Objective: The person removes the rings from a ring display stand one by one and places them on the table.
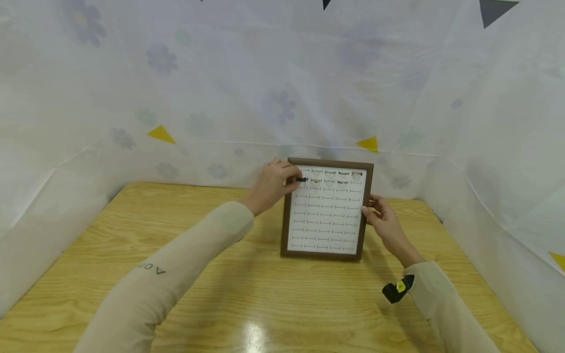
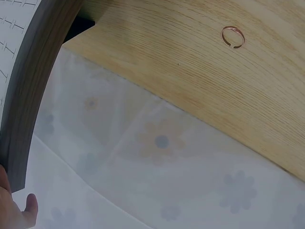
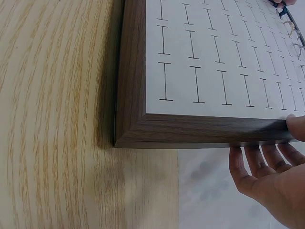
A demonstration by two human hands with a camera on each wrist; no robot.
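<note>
A brown-framed ring display tray [image 1: 285,221] with a white slotted insert stands tilted on the wooden table [image 1: 229,294]. My left hand [image 1: 295,179] is at its top left corner and pinches a small dark piece [image 1: 302,179] against the top row of slots. Several gold rings [image 1: 329,182] sit in the upper rows. My right hand [image 1: 370,210] grips the frame's right edge, thumb on the front and fingers [image 3: 259,160] behind the frame [image 3: 200,131]. In the left wrist view the frame [image 2: 33,86] fills the left side, with only a bit of my left hand [image 2: 16,212] showing.
A loose rose-gold ring [image 2: 233,36] lies on the table left of the tray. A floral white cloth backdrop [image 1: 282,98] walls in the table on three sides, close behind the tray. A black and yellow camera unit [image 1: 398,288] sits at my right wrist.
</note>
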